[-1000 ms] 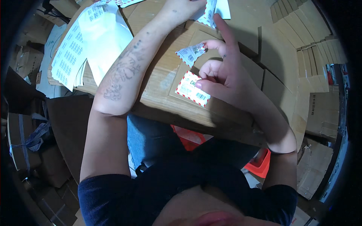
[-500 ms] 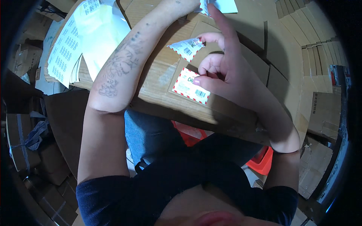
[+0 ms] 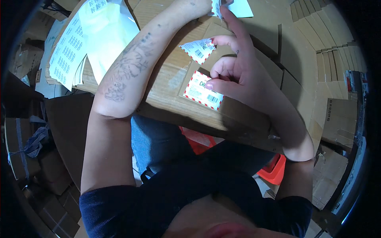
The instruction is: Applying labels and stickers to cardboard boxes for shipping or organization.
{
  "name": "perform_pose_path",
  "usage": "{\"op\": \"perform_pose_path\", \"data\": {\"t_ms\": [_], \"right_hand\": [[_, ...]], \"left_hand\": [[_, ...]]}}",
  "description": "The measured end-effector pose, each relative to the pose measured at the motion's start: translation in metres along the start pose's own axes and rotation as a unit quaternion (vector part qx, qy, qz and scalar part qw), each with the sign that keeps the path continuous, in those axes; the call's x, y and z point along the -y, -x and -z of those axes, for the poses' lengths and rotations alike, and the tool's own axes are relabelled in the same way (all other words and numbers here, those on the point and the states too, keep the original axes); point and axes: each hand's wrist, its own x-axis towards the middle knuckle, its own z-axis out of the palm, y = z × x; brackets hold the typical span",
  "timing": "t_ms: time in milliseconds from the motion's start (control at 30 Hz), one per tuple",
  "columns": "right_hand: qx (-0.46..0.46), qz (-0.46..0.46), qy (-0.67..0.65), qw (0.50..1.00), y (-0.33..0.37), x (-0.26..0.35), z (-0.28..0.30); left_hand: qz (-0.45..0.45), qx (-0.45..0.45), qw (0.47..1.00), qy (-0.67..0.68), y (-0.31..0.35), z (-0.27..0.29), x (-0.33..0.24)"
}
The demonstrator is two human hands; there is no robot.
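The right hand (image 3: pixel 238 75) is curled over a cardboard box (image 3: pixel 166 91), its thumb pressing the upper right edge of a red-and-white bordered label (image 3: pixel 203 90) that lies flat on the box top; a second, loose label (image 3: pixel 198 49) of the same kind is pinched at its tip by the middle finger, at about eleven o'clock from the hand. To seat the flat label well, it looks wise to rub from the thumb's spot outward to the far corners, keeping the loose label lifted clear so it does not stick. The left hand runs off the top edge at twelve o'clock, so whether it is closed on anything cannot be told; its forearm (image 3: pixel 127 71) crosses the box at nine o'clock from the label. Further out at ten o'clock lie sheets of printed stickers (image 3: pixel 69 49) and pale yellow backing paper (image 3: pixel 109 31). Flattened cardboard (image 3: pixel 317 51) is stacked at two o'clock, and an orange-red crate (image 3: pixel 274 174) sits low at five o'clock.
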Motion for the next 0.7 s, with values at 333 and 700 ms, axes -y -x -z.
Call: {"op": "perform_pose_path", "data": {"t_ms": [333, 700], "right_hand": [[-0.007, 0.018, 0.064, 0.998, -0.001, 0.003, 0.005], [-0.004, 0.125, -0.005, 0.992, -0.006, -0.003, 0.003]], "left_hand": [[0.089, 0.040, 0.995, 0.002, -0.002, -0.008, 0.003], [0.122, 0.013, 0.992, 0.039, 0.002, -0.001, -0.006]]}}
